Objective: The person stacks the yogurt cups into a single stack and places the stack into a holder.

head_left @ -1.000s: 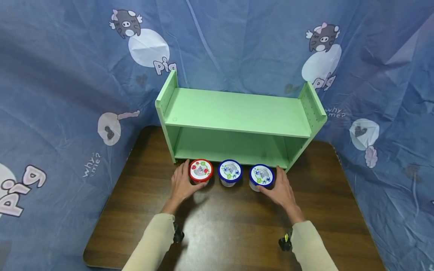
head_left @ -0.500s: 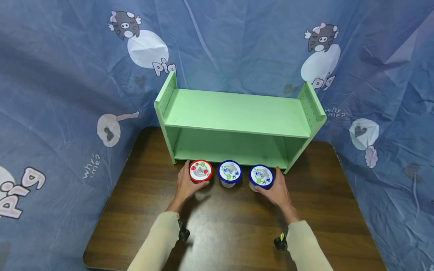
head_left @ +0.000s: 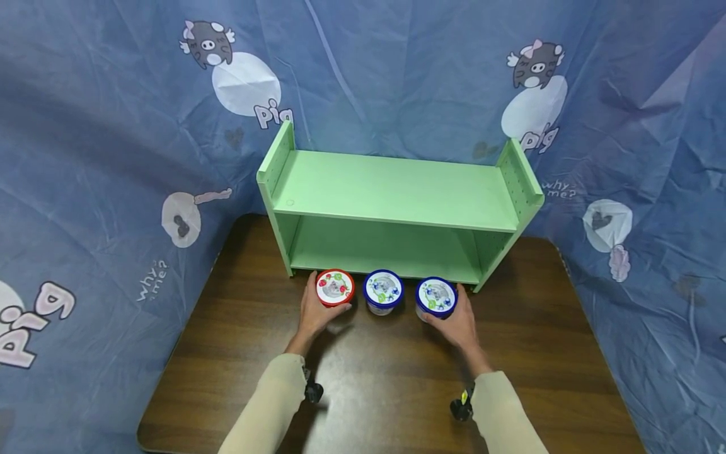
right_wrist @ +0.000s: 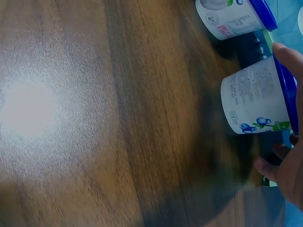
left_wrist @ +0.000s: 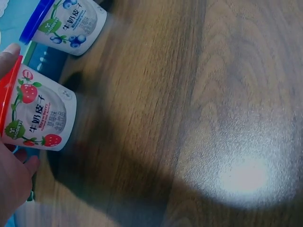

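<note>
Three yogurt cups stand in a row on the table, along the front of a green shelf. My left hand point(head_left: 316, 311) grips the red-lidded yogurt cup point(head_left: 335, 287) at the left end, its thumb at the near side of the lid. Strawberries are printed on that cup's wall point(left_wrist: 40, 109). At the right end, a blue-lidded yogurt cup point(head_left: 436, 296) with blueberries sits between the thumb and fingers of my right hand point(head_left: 459, 321). Between them is another blue-lidded cup point(head_left: 384, 289), untouched by either hand. Some fingers are hidden behind the cups.
The green two-tier shelf point(head_left: 391, 189) stands at the back of the brown wooden table point(head_left: 386, 378). Behind and at both sides hangs a blue curtain point(head_left: 391, 75) with pig prints. A bright glare point(left_wrist: 246, 175) lies on the tabletop.
Both wrists and forearms have shifted inward, towards each other. The hands stay around the two outer cups, and the cups hold nearly the same places.
</note>
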Tool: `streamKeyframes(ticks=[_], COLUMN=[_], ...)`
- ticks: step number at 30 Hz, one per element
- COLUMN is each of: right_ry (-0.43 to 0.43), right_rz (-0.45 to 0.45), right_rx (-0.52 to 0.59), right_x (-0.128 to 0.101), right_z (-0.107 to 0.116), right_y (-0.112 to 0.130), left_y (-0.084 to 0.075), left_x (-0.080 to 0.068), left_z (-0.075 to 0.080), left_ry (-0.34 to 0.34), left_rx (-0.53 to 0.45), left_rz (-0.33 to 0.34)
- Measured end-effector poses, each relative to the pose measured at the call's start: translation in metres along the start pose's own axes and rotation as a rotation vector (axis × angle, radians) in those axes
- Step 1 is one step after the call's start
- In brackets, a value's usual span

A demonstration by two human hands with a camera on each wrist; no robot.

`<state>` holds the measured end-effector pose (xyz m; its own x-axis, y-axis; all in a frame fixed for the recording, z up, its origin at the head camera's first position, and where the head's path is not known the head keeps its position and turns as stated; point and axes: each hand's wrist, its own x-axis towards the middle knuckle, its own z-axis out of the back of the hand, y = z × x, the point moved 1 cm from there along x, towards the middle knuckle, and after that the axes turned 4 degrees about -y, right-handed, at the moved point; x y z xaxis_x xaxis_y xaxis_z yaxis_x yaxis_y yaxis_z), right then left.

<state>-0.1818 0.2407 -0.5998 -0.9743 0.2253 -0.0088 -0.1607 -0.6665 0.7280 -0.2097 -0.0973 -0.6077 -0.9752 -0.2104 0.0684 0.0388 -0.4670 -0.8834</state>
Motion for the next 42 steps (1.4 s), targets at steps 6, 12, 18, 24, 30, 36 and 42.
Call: streamKeyframes(ticks=[6, 12, 18, 24, 30, 36, 42], right_ry=[-0.02, -0.033, -0.046, -0.059, -0.058, -0.078, -0.098], right_rz=[-0.02, -0.041, -0.089, -0.098, -0.101, -0.107, -0.101], right_rx=[0.033, 0.054, 0.095, 0.121, 0.148, 0.161, 0.173], right_x=[-0.001, -0.003, -0.004, -0.003, 0.0, -0.001, -0.002], right_z=[-0.005, -0.009, -0.012, -0.015, -0.017, -0.015, -0.011], right_y=[0.001, 0.001, 0.002, -0.001, -0.005, -0.002, 0.002], left_y=[0.003, 0.005, 0.007, 0.01, 0.012, 0.013, 0.011], left_x=[-0.001, -0.003, -0.004, -0.005, -0.004, -0.004, -0.005], left_z=[-0.004, -0.005, -0.006, -0.009, -0.011, -0.011, -0.01], left_ry=[-0.022, -0.034, -0.041, -0.04, -0.051, -0.056, -0.053], left_rx=[-0.031, -0.058, -0.097, -0.125, -0.153, -0.175, -0.174], left_rz=[0.019, 0.017, 0.017, 0.045, 0.048, 0.043, 0.047])
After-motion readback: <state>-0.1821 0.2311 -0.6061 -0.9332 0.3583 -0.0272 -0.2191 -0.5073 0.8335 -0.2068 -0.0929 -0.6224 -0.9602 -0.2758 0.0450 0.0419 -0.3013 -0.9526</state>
